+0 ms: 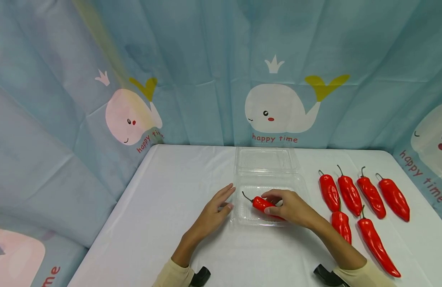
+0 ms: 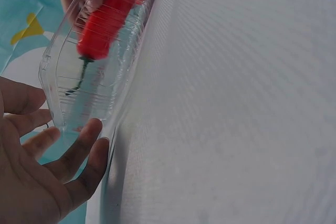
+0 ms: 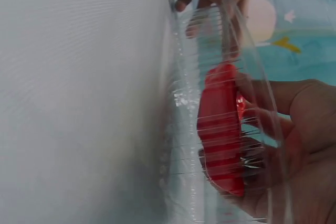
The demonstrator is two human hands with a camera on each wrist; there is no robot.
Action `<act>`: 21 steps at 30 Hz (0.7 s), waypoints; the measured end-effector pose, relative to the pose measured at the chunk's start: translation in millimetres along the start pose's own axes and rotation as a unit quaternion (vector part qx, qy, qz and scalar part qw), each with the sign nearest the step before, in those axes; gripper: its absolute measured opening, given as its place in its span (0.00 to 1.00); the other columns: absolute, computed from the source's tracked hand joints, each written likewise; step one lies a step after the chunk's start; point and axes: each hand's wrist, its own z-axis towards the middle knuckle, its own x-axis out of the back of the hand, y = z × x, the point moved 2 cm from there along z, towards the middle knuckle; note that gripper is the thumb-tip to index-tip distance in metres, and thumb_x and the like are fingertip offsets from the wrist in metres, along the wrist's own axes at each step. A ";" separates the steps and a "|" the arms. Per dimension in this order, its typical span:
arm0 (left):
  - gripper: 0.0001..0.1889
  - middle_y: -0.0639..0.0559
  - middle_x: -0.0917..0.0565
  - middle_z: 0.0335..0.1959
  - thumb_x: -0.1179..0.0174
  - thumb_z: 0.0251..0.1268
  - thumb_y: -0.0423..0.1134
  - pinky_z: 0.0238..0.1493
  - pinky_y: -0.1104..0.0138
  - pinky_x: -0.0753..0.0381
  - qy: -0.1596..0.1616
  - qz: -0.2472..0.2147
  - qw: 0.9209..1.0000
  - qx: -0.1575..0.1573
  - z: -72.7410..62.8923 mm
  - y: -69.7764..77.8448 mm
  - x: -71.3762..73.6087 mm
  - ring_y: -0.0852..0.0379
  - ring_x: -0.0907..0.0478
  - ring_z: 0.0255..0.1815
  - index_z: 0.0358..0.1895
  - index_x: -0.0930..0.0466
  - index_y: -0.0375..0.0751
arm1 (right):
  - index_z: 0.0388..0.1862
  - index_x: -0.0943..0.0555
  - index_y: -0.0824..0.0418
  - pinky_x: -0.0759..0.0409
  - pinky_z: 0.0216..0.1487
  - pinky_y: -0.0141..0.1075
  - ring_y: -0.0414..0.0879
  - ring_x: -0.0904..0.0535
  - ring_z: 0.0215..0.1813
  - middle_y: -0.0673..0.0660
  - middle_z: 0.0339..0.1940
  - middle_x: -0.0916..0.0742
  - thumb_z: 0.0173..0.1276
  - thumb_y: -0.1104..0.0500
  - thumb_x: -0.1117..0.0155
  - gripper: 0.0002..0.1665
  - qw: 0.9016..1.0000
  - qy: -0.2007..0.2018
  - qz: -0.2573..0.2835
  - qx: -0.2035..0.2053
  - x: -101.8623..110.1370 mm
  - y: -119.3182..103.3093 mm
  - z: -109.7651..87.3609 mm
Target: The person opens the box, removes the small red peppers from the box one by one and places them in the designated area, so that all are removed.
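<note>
A clear plastic clamshell box point(image 1: 247, 217) stands on the table with its lid point(image 1: 265, 159) folded back toward the curtain. Inside its base lies a red chili pepper point(image 1: 261, 203), its dark stem pointing to the upper left. My right hand point(image 1: 294, 208) reaches into the box and holds that pepper between thumb and fingers; the hand hides the tip end. At the box's left edge is my left hand point(image 1: 211, 217), fingers spread and fairly straight. In the left wrist view its fingertips point(image 2: 93, 127) are at the clear wall, touching or very close.
Several more red peppers point(image 1: 373, 197) lie on the white tablecloth point(image 1: 171, 191) to the right of the box. My right forearm passes in front of one pepper point(image 1: 341, 226). A blue curtain point(image 1: 206, 79) with whale prints hangs behind the table.
</note>
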 end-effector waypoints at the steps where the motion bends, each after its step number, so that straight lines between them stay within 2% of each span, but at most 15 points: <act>1: 0.29 0.52 0.42 0.87 0.47 0.83 0.35 0.68 0.42 0.23 0.000 0.001 1.000 0.000 -0.2 0.0 0.1 0.40 0.20 0.68 0.83 0.36 0.45 | 0.62 0.14 0.56 0.15 0.49 0.38 0.49 0.17 0.53 0.53 0.53 0.11 0.65 0.55 0.21 0.26 1.000 0.006 0.002 -0.002 1.7 -1.3 -0.6; 10: 0.29 0.51 0.42 0.87 0.47 0.83 0.35 0.67 0.42 0.23 -0.001 0.001 1.000 0.000 0.0 -0.5 0.1 0.41 0.19 0.67 0.83 0.37 0.46 | 0.66 0.16 0.57 0.13 0.49 0.39 0.52 0.17 0.56 0.56 0.55 0.11 0.68 0.51 0.22 0.29 0.998 0.060 0.001 0.008 25.3 -12.3 -13.5; 14: 0.29 0.51 0.43 0.87 0.48 0.84 0.35 0.67 0.41 0.23 -0.004 0.000 1.000 0.001 -0.2 -0.2 -0.1 0.41 0.20 0.67 0.83 0.37 0.45 | 0.68 0.18 0.56 0.12 0.47 0.39 0.52 0.16 0.55 0.57 0.57 0.11 0.68 0.49 0.22 0.32 0.996 0.086 -0.003 -0.002 38.1 -16.3 -24.3; 21: 0.29 0.51 0.44 0.87 0.48 0.84 0.36 0.67 0.40 0.23 -0.007 -0.002 1.000 0.000 -0.9 -1.3 -0.1 0.41 0.21 0.68 0.84 0.37 0.48 | 0.71 0.19 0.57 0.12 0.42 0.35 0.52 0.15 0.51 0.61 0.59 0.12 0.69 0.47 0.23 0.34 0.992 0.123 -0.006 -0.016 62.5 -16.0 -48.9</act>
